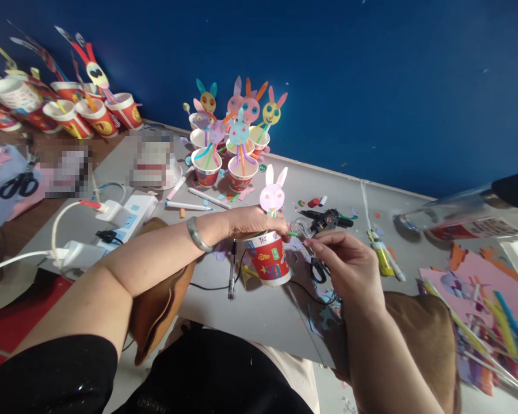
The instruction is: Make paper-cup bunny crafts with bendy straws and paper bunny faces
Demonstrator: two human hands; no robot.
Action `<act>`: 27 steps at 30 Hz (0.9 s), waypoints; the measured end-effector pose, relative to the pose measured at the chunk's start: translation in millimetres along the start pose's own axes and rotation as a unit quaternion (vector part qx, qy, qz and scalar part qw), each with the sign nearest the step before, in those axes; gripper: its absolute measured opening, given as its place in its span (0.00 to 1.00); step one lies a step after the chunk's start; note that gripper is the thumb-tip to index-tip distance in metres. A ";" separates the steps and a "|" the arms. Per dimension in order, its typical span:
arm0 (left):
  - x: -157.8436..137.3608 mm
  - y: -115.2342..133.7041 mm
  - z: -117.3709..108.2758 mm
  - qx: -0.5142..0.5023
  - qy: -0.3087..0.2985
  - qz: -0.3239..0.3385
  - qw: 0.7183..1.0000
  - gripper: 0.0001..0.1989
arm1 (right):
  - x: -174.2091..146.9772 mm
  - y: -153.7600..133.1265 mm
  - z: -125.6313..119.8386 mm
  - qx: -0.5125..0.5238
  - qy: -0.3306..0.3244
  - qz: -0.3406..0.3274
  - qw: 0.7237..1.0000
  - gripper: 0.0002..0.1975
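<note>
A dark blue wall (349,86) rose behind a gray surface (216,310), which we saw scattered with craft scraps. In the middle of the view, near the front edge, we saw a red-and-white paper cup (267,259), a purple rabbit-face cutout (271,196) with pale ears showing just above its rim. Our left grip (254,220) was closed over the cup's rim, a jade-colored bangle (200,236) on the wrist. Our right grip (354,261) was narrow, thumb and index fingertips together just beside a thin green stick (292,234) at the cup's right side; we could not tell what, if anything, lay between them. A clear-barreled pen (232,270) lay left of the cup. Farther back we saw a cluster of animal-face cups (243,183), with more red cups (127,112) at the far left. A white power strip (132,221) lay left, and a yellow tube (384,260) right.
</note>
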State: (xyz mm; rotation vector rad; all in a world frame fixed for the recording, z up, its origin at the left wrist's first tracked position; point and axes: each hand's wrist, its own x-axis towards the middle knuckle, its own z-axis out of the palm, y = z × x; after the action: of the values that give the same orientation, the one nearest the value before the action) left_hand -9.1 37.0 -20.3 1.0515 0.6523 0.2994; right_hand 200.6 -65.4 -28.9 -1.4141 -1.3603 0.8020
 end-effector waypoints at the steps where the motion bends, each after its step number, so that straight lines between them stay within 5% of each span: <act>1: 0.8 -1.7 -0.3 0.010 -0.001 0.001 1.000 0.06 | -1.6 -2.1 -0.3 -0.018 0.000 -0.026 1.000 0.09; 9: 2.5 -7.7 3.6 0.051 -0.012 0.016 0.999 0.04 | -5.9 -11.2 0.9 -0.097 -0.065 -0.088 0.989 0.07; 27: -5.1 2.7 15.4 0.121 -0.028 -0.011 0.992 0.02 | -5.3 -7.4 7.5 -0.117 -0.080 -0.043 0.989 0.10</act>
State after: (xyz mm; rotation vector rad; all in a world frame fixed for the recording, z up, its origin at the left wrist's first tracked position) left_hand -3.2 24.8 -11.0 1.2788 0.6602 0.1729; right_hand 190.4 -69.8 -25.1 -1.4835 -1.6713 0.7305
